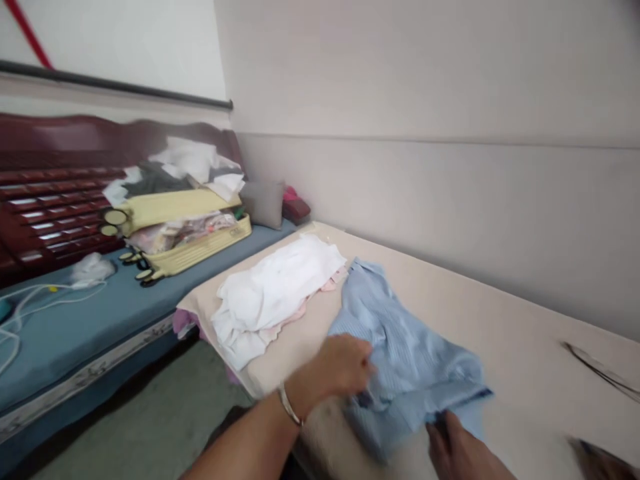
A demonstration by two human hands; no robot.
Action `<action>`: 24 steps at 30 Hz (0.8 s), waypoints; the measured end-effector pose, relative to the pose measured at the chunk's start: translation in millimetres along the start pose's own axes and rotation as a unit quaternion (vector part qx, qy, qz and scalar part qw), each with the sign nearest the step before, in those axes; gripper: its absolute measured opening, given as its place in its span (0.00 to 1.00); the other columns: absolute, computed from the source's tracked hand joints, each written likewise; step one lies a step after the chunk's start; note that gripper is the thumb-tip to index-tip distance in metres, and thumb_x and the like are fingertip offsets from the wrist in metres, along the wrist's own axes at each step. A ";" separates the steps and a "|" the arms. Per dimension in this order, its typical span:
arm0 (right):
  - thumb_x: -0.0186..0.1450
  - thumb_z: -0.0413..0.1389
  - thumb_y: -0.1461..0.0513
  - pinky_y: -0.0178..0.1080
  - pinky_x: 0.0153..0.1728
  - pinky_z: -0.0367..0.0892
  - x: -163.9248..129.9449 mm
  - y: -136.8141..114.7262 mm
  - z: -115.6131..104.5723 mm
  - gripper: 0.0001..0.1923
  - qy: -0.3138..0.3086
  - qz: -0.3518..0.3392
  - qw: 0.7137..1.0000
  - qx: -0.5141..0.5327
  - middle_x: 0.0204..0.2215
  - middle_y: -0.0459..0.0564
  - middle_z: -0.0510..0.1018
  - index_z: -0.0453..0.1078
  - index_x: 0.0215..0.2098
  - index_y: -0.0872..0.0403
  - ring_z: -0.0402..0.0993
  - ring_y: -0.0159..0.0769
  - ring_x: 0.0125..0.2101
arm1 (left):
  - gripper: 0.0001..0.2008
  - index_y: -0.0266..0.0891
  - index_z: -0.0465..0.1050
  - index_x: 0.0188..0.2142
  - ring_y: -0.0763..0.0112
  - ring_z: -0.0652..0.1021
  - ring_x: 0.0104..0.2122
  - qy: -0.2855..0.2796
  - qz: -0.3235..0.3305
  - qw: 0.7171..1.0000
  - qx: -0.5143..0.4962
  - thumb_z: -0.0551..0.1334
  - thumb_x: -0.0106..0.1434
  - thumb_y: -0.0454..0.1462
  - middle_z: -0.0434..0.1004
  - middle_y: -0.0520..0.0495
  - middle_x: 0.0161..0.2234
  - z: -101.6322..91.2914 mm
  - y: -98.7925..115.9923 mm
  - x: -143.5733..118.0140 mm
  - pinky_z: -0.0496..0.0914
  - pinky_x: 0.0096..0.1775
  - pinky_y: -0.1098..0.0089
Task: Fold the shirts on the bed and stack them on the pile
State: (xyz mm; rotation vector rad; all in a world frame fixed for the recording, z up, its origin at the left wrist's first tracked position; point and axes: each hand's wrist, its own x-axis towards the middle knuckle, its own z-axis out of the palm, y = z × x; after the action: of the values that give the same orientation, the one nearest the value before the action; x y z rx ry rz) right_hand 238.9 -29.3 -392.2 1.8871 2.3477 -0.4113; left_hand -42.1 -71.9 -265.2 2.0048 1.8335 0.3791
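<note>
A light blue, finely striped shirt (405, 347) lies crumpled across the pale bed surface, its near part lifted and blurred by motion. My left hand (347, 363), with a bangle at the wrist, is closed on the shirt's left side. At the near right edge, my right hand (455, 443) pinches the fabric by a dark patch. To the left of the shirt lies a white garment (283, 283), spread fairly flat. Some pink cloth (300, 310) sticks out from under it.
A blue-covered bench (55, 347) on the left bears an open yellow suitcase (200, 250) heaped with clothes, white cables (30, 300) and a grey cushion (264, 203). Along the right side runs a grey wall (450, 193). A thin dark cord (595, 367) lies at right.
</note>
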 end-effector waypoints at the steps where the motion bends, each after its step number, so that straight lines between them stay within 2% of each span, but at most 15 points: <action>1: 0.72 0.35 0.52 0.48 0.33 0.65 -5.4 -5.4 -5.0 0.19 -0.001 0.000 1.000 -0.025 0.38 0.62 0.82 0.65 0.44 0.48 0.81 0.55 0.39 | 0.07 0.40 0.71 0.31 0.61 0.78 0.37 -0.005 0.005 0.999 0.049 0.59 0.64 0.39 0.80 0.44 0.34 0.8 -7.9 0.8 0.67 0.37 0.66; 3: 0.73 0.37 0.54 0.45 0.32 0.64 -12.8 -15.0 -14.2 0.18 -0.003 0.000 0.999 -0.052 0.38 0.61 0.81 0.65 0.45 0.51 0.81 0.53 0.39 | 0.05 0.39 0.73 0.35 0.57 0.79 0.40 -0.034 0.020 0.993 0.109 0.59 0.63 0.36 0.80 0.41 0.38 3.9 -22.9 2.7 0.68 0.40 0.64; 5: 0.73 0.38 0.56 0.42 0.32 0.62 -17.0 -22.2 -21.0 0.17 -0.012 0.002 0.999 -0.052 0.37 0.59 0.81 0.66 0.44 0.52 0.80 0.49 0.37 | 0.05 0.40 0.73 0.36 0.57 0.79 0.42 -0.058 0.035 0.990 0.125 0.58 0.63 0.34 0.80 0.41 0.39 6.8 -32.4 5.2 0.69 0.41 0.63; 8: 0.73 0.39 0.58 0.39 0.33 0.61 -22.4 -31.9 -24.2 0.16 -0.003 -0.009 1.000 -0.008 0.34 0.56 0.81 0.68 0.40 0.52 0.79 0.44 0.36 | 0.05 0.41 0.74 0.35 0.59 0.79 0.41 -0.071 0.063 0.989 0.113 0.59 0.62 0.33 0.81 0.44 0.37 9.8 -32.9 10.1 0.69 0.41 0.65; 10: 0.74 0.39 0.58 0.37 0.33 0.61 -27.1 -39.5 -22.1 0.18 -0.003 -0.036 0.997 0.074 0.32 0.53 0.80 0.67 0.34 0.52 0.78 0.41 0.35 | 0.06 0.41 0.75 0.34 0.60 0.79 0.40 -0.078 0.087 0.988 0.100 0.60 0.61 0.33 0.81 0.46 0.36 13.3 -28.0 13.7 0.68 0.41 0.65; 12: 0.75 0.37 0.54 0.35 0.30 0.62 -32.5 -47.7 -18.3 0.23 -0.038 -0.063 0.977 0.198 0.27 0.50 0.77 0.64 0.29 0.52 0.75 0.37 0.30 | 0.06 0.42 0.77 0.33 0.61 0.79 0.39 -0.086 0.108 0.986 0.096 0.60 0.60 0.33 0.82 0.46 0.36 19.2 -23.5 17.2 0.68 0.41 0.66; 14: 0.75 0.36 0.47 0.33 0.26 0.61 -37.5 -55.1 -14.2 0.27 -0.084 -0.078 0.941 0.318 0.22 0.46 0.72 0.61 0.26 0.51 0.71 0.33 0.24 | 0.07 0.42 0.78 0.33 0.60 0.79 0.39 -0.094 0.121 0.983 0.101 0.60 0.60 0.33 0.82 0.45 0.36 26.8 -21.5 20.2 0.68 0.40 0.66; 16: 0.73 0.40 0.43 0.33 0.23 0.59 -41.2 -60.5 -10.8 0.27 -0.096 -0.087 0.911 0.390 0.20 0.43 0.67 0.59 0.25 0.51 0.67 0.31 0.21 | 0.08 0.41 0.79 0.33 0.59 0.80 0.40 -0.105 0.126 0.980 0.109 0.60 0.59 0.33 0.82 0.43 0.37 34.2 -21.4 22.7 0.68 0.40 0.66; 20: 0.69 0.51 0.47 0.32 0.22 0.56 -42.2 -64.0 -5.4 0.22 -0.062 -0.108 0.891 0.436 0.19 0.42 0.65 0.59 0.24 0.52 0.62 0.30 0.21 | 0.08 0.41 0.80 0.34 0.58 0.80 0.40 -0.113 0.120 0.979 0.123 0.61 0.58 0.32 0.82 0.43 0.37 43.4 -22.6 26.8 0.69 0.39 0.66; 24: 0.67 0.52 0.51 0.33 0.21 0.56 -37.6 -61.1 1.7 0.19 -0.064 -0.098 0.883 0.455 0.18 0.41 0.64 0.58 0.23 0.51 0.62 0.30 0.20 | 0.08 0.41 0.79 0.33 0.57 0.80 0.40 -0.113 0.117 0.978 0.131 0.61 0.58 0.32 0.82 0.43 0.35 46.6 -23.0 29.8 0.69 0.38 0.66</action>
State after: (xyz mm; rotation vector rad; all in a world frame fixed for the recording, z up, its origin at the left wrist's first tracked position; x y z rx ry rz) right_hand 188.0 -77.1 -375.8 1.7598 2.4498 -1.8635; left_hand -38.3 -45.8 -319.0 2.3407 1.5803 -0.0311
